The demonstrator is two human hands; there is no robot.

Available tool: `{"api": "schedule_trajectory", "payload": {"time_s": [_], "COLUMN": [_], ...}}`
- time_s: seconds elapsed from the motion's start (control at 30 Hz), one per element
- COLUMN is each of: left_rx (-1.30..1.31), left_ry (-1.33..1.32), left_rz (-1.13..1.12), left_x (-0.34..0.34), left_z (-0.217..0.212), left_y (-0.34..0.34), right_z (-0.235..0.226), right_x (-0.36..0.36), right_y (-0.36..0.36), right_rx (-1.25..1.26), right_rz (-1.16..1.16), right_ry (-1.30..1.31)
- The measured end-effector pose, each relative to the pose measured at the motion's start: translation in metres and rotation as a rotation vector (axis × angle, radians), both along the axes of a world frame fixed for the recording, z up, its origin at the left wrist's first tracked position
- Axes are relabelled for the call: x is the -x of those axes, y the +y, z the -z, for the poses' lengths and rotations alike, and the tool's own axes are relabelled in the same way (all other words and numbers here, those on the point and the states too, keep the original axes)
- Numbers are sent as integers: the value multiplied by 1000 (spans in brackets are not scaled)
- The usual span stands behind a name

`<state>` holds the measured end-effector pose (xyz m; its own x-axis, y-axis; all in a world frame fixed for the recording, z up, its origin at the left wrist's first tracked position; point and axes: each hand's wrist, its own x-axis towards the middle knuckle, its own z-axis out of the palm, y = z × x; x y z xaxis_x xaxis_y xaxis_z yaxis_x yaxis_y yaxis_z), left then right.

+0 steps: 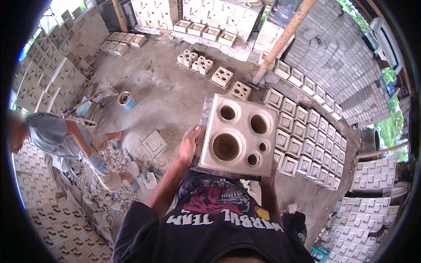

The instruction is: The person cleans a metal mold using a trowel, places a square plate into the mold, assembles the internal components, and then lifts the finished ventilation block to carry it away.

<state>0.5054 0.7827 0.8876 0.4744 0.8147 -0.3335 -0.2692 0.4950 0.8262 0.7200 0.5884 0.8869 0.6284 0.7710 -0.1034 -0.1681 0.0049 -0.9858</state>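
In front of my chest I carry a pale square ventilation block [242, 131] pierced by several round holes of different sizes. A dark flat board [204, 116] lies under it and sticks out along its left side. My left hand [189, 142] grips the board's left edge, its thumb showing and its fingers mostly hidden behind. At the lower right corner my right hand [272, 168] holds the same load from the side; the block hides most of its fingers. Just beyond the block, a similar holed block [240, 90] stands on the ground.
Rows of square blocks [302, 131] cover the ground at right. A bamboo post [285, 41] rises beyond. At left a person [66, 138] in a grey shirt and glove bends near rubble [116, 199] and a blue bucket [127, 101]. Stacked blocks [61, 57] line the far left.
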Motion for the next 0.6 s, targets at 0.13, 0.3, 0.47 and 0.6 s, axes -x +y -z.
{"api": "schedule_trajectory", "payload": {"time_s": [0.13,0.3,0.47,0.6], "left_rx": [-84,-89,-86,-173], "left_ry": [51,83,22,20], "left_rz": [-13,-5,74,209], "left_x": [-25,-60,-107,-138], "left_z": [10,12,18,46], "left_y": [55,136,267,401], "right_z": [6,26,48,65], "right_x": [-36,-72,-114,-123], "right_y": [58,142,258,367], "right_rx": [25,-35,-5,-160], "right_rz": [10,-12,26,40], "right_ry": [116,125,136,-3]}}
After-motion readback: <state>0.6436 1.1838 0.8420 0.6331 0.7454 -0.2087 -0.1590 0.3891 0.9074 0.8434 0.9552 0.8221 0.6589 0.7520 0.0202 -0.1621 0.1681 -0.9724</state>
